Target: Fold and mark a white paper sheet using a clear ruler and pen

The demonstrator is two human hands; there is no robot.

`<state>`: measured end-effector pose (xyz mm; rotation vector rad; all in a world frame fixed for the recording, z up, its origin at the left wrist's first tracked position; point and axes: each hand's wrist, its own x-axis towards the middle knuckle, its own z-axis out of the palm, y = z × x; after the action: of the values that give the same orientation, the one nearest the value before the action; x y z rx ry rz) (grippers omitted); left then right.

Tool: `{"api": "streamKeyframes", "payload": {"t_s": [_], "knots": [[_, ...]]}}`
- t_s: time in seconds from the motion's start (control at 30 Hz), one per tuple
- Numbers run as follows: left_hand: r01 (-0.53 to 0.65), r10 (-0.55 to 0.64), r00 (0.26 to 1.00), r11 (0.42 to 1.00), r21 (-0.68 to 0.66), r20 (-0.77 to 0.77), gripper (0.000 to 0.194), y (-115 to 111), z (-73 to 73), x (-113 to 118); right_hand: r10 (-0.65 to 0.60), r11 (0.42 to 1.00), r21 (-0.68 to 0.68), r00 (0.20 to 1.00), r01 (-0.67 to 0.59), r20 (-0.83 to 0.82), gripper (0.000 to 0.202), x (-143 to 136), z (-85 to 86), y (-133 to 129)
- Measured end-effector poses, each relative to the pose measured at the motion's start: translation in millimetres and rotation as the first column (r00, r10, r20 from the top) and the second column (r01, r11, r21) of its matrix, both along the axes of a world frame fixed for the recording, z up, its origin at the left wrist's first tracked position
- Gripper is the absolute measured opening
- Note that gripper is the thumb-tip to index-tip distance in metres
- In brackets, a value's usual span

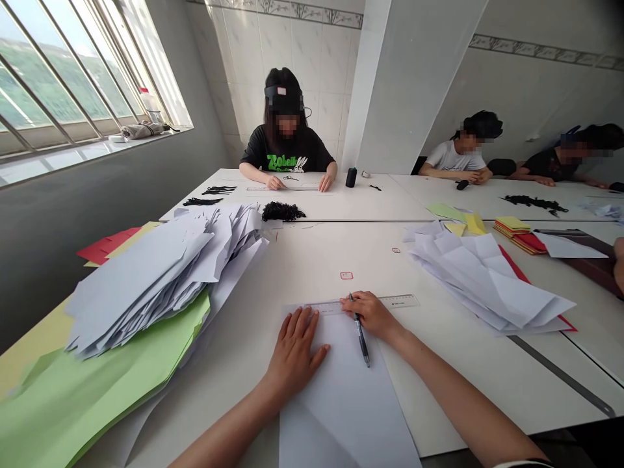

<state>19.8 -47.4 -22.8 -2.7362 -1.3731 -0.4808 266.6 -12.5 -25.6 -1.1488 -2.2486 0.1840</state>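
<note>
My left hand [297,348] lies flat with its fingers spread on a sheet of white paper [351,416]; its fingertips reach the lower edge of a clear ruler [400,301]. The ruler lies crosswise over the sheet's far end and sticks out past it on the right. My right hand [371,314] is closed around a dark pen [361,341], its fingertips at the ruler. One end of the pen shows beyond the fingers, and the other slants down over the paper towards me. Whether the pen touches the sheet I cannot tell.
A tall heap of white sheets [151,273] lies on green paper [117,377] at left. Folded white papers [487,279] and small coloured pads [517,234] lie at right. Across the table, a person [287,143] handles a ruler near black cord bundles [283,211]. Two more people sit at far right.
</note>
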Motion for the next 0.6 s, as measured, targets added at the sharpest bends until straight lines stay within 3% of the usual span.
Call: {"api": "streamKeyframes", "payload": {"t_s": [0.23,0.6], "knots": [[0.051,-0.055,0.998,0.995,-0.08,-0.04,0.05,1,12.5,2,-0.019,1.0,-0.011,0.999,0.019,-0.037,0.028,12,0.8,-3],[0.074,-0.085,0.987,0.994,-0.086,-0.135,0.048,7,25.6,7,-0.05,0.999,0.005,0.994,0.051,-0.101,0.028,21,-3.1,3]]}}
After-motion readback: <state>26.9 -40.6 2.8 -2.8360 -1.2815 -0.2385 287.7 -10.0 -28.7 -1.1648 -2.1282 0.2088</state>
